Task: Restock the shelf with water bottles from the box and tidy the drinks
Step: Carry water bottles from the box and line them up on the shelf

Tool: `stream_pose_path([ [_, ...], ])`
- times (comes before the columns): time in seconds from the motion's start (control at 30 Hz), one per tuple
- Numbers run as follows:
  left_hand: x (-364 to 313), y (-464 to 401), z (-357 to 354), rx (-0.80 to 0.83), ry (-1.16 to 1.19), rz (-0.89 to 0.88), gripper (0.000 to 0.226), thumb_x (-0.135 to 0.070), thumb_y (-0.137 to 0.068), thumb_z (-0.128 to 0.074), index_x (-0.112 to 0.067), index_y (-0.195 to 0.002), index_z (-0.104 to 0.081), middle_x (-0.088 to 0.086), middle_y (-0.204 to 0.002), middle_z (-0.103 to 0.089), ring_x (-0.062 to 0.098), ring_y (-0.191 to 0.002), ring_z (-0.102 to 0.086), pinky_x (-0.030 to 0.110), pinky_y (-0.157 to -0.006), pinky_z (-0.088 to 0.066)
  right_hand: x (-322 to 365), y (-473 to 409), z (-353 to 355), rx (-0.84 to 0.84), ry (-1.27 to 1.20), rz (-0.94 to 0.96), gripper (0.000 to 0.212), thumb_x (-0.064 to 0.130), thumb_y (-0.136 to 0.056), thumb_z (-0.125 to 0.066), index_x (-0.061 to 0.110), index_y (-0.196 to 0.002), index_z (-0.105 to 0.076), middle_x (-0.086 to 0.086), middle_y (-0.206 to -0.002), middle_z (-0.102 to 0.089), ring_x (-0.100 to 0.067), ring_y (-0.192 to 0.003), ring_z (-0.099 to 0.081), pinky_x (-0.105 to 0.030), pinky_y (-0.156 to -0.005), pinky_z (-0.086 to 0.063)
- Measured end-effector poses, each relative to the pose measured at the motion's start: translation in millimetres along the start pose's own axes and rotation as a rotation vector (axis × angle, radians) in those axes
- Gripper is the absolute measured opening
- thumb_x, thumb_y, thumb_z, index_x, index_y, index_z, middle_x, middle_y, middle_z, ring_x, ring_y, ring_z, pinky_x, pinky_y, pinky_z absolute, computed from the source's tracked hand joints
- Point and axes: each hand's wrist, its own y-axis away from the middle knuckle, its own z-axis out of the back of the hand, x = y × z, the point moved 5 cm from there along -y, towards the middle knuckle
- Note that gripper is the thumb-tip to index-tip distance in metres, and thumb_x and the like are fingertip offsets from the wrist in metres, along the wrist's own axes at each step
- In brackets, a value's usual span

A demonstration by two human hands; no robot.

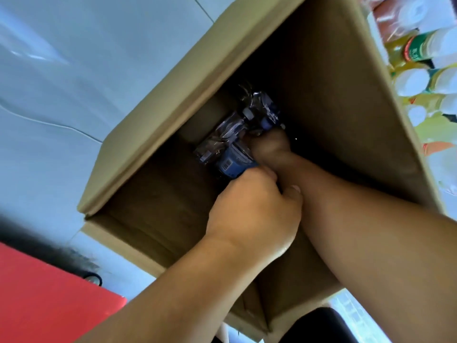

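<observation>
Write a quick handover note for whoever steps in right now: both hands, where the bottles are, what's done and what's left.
Left hand: inside the cardboard box, fingers curled on the blue-labelled water bottles.
Right hand: deeper in the box, gripping the same bottles near the caps.
Bottles: at the box bottom, not lifted out.
Shelf drinks: on the right beside the box, blurred.
Done: nothing visible yet.
Left: lift the bottles out, shelve them, tidy the drinks.
</observation>
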Motion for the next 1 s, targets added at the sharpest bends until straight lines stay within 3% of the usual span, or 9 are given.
stream_pose_path([
  [0.13,-19,26,9,-0.062,-0.084,-0.051,0.025,-0.045,-0.089,-0.056,-0.020,-0.090,-0.058,-0.003,-0.075,-0.063,0.029,-0.083,-0.065,0.036,-0.075,-0.054,26,38,13,-0.091,0.137,0.116,0.043,0.039,-0.079,-0.077,0.017,-0.115,-0.065,-0.006,-0.118,-0.070,-0.027,-0.118,-0.061,-0.038,-0.100,-0.049],
  [0.33,-68,99,31,-0.238,-0.239,-0.070,0.030,-0.029,-0.088,-0.049,-0.024,-0.117,-0.053,-0.005,-0.108,-0.063,0.023,-0.100,-0.062,0.039,-0.089,-0.052,104,131,68,0.026,0.267,0.346,0.050,0.039,-0.082,-0.073,0.015,-0.122,-0.055,-0.006,-0.119,-0.068,-0.028,-0.111,-0.063,-0.042,-0.094,-0.052],
  [0.5,-126,189,54,-0.474,-0.160,-0.249,0.027,-0.032,-0.081,-0.047,-0.025,-0.107,-0.053,0.000,-0.097,-0.060,0.026,-0.094,-0.062,0.036,-0.073,-0.051,173,263,146,0.138,0.358,0.632,0.036,0.027,-0.089,-0.065,0.015,-0.120,-0.053,-0.003,-0.104,-0.061,-0.023,-0.098,-0.060,-0.034,-0.085,-0.049],
  [0.63,-178,294,66,-0.565,-0.223,-0.295,0.062,-0.023,-0.082,-0.063,-0.029,-0.133,-0.028,-0.008,-0.116,-0.037,0.025,-0.120,-0.049,0.041,-0.094,-0.045,221,382,222,0.154,0.450,0.810,0.021,0.035,-0.081,-0.068,0.026,-0.098,-0.059,0.004,-0.094,-0.062,-0.017,-0.087,-0.061,-0.031,-0.072,-0.048],
  [0.73,-217,372,78,-0.625,-0.332,-0.375,0.089,-0.032,-0.081,-0.066,-0.025,-0.149,-0.010,-0.001,-0.138,-0.032,0.026,-0.128,-0.045,0.043,-0.099,-0.045,254,476,288,0.141,0.426,0.819,0.030,0.033,-0.083,-0.073,0.022,-0.106,-0.056,0.005,-0.103,-0.064,-0.013,-0.089,-0.058,-0.027,-0.074,-0.046],
  [0.83,-262,445,90,-0.626,-0.361,-0.445,0.092,-0.038,-0.082,-0.068,-0.021,-0.152,-0.010,0.002,-0.144,-0.027,0.026,-0.130,-0.043,0.044,-0.098,-0.045,288,564,353,0.094,0.382,0.903,0.035,0.034,-0.081,-0.076,0.024,-0.108,-0.055,0.007,-0.102,-0.062,-0.012,-0.087,-0.057,-0.030,-0.076,-0.048],
  [0.9,-299,496,102,-0.606,-0.331,-0.539,0.072,-0.037,-0.075,-0.070,-0.026,-0.137,-0.034,0.004,-0.132,-0.039,0.031,-0.119,-0.052,0.047,-0.089,-0.051,311,627,397,0.033,0.343,0.984,0.035,0.037,-0.082,-0.077,0.027,-0.108,-0.056,0.009,-0.101,-0.061,-0.011,-0.087,-0.059,-0.033,-0.078,-0.051],
  [0.93,-316,517,107,-0.587,-0.321,-0.611,0.054,-0.036,-0.069,-0.069,-0.025,-0.117,-0.047,0.011,-0.119,-0.048,0.038,-0.108,-0.057,0.052,-0.080,-0.054,321,653,414,0.006,0.324,1.020,0.036,0.037,-0.082,-0.078,0.028,-0.109,-0.057,0.011,-0.102,-0.062,-0.009,-0.088,-0.060,-0.031,-0.079,-0.051],
  [1.0,-353,552,113,-0.528,-0.336,-0.744,0.037,-0.035,-0.061,-0.062,-0.015,-0.089,-0.049,0.024,-0.098,-0.056,0.047,-0.095,-0.056,0.057,-0.070,-0.053,337,719,454,-0.066,0.277,1.095,0.036,0.034,-0.083,-0.080,0.029,-0.110,-0.058,0.013,-0.103,-0.064,-0.004,-0.090,-0.061,-0.026,-0.081,-0.051],
])
